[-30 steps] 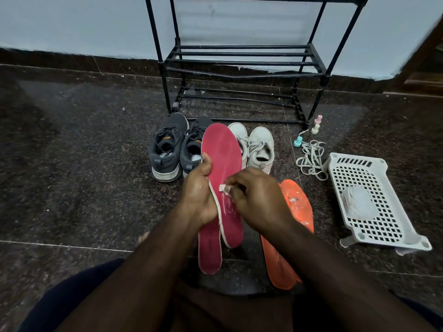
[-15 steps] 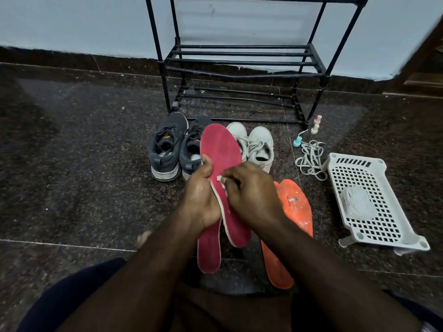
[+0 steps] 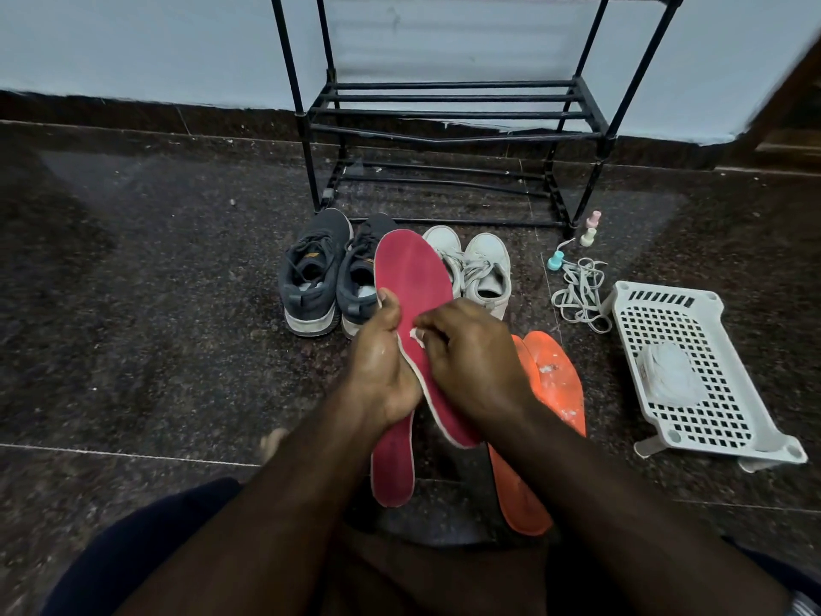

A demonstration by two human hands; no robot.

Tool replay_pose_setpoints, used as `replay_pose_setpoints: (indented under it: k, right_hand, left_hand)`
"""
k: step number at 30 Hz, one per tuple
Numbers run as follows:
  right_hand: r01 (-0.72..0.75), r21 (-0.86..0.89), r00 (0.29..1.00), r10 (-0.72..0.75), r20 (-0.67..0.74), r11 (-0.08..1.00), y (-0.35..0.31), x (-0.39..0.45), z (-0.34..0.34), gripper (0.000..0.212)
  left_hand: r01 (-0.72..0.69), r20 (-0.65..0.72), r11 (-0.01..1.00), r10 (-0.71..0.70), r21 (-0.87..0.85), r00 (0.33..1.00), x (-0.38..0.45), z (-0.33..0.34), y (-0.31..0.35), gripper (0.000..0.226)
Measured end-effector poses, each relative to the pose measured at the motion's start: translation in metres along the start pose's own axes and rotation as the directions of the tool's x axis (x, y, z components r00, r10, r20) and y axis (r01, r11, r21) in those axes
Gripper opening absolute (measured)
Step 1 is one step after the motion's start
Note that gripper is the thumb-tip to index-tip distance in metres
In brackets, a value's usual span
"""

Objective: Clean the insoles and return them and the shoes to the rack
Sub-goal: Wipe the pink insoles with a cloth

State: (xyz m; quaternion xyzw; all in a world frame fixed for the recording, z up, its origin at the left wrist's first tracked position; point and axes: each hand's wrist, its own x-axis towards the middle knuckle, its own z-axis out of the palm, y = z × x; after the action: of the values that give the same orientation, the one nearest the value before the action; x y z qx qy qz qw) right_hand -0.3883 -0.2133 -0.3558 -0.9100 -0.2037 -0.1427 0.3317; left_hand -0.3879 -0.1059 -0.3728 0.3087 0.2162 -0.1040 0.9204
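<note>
A: Dark speckled granite floor [image 3: 133, 304], pale wall behind, black metal shoe rack [image 3: 448, 113] against it with bare shelves. Hands?

B: Left hand [image 3: 382, 371] grips the raised red insole [image 3: 413, 277] by its left edge, thumb on the top face. Right hand [image 3: 471, 357] is curled, pinching a small white wipe [image 3: 417, 334] against the insole's face. Toe end points up toward the rack.

A: Change from a second ago?

B: Right hand slid up the insole, the wipe is now nearer the middle than the heel. The insole's heel tilted further right. Left grip unchanged.

A: Other insoles?

B: Second red insole [image 3: 393, 464] lies flat on the floor under the left wrist. Two orange insoles [image 3: 555, 384] overlap on the floor right of the hands, white specks on top. None moved.

A: Shoes?

B: Dark grey sneakers [image 3: 311, 277] and white sneakers [image 3: 484, 269] side by side on the floor just before the rack, not on it.

A: Rest?

B: Loose white laces [image 3: 582, 291], small pastel bottles [image 3: 591, 229] by the rack leg, white perforated plastic basket [image 3: 711, 442] at right holding a white wad [image 3: 668, 375]. All same spots.
</note>
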Motion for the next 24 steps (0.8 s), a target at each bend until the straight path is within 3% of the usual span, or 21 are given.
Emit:
replay_pose_setpoints:
  k: [4,7,11,15,21,24]
  right_hand:
    - [-0.001,0.062,0.987,-0.009,0.16,0.998,-0.002,-0.013,-0.005,0.015]
    - [-0.213,0.234,0.937,0.131,0.324,0.949,-0.001,-0.012,-0.016,0.012]
    - [-0.28,0.316,0.952,0.221,0.21,0.906,0.017,0.002,-0.024,0.009]
    - [-0.423,0.468,0.895,0.277,0.35,0.776,0.02,-0.002,-0.023,0.015]
    - [-0.404,0.616,0.911,0.359,0.204,0.676,0.018,0.005,-0.015,0.021]
    - [-0.4,0.569,0.916,0.33,0.227,0.719,0.021,0.004,-0.013,0.025]
  left_hand:
    - [0.007,-0.023,0.998,-0.006,0.069,1.0,0.0,0.0,0.008,0.078]
    - [-0.006,-0.045,0.997,0.009,0.082,0.999,0.004,-0.002,0.018,0.08]
    - [0.01,-0.01,0.997,-0.01,0.072,1.0,0.001,-0.005,0.026,0.079]
    - [0.035,0.022,0.998,-0.036,0.055,0.999,-0.001,-0.005,0.026,0.08]
    - [0.061,0.095,0.986,-0.077,0.157,0.992,-0.012,0.006,0.022,0.066]
    - [0.1,0.124,0.987,-0.116,0.126,0.986,-0.008,0.005,0.012,0.068]
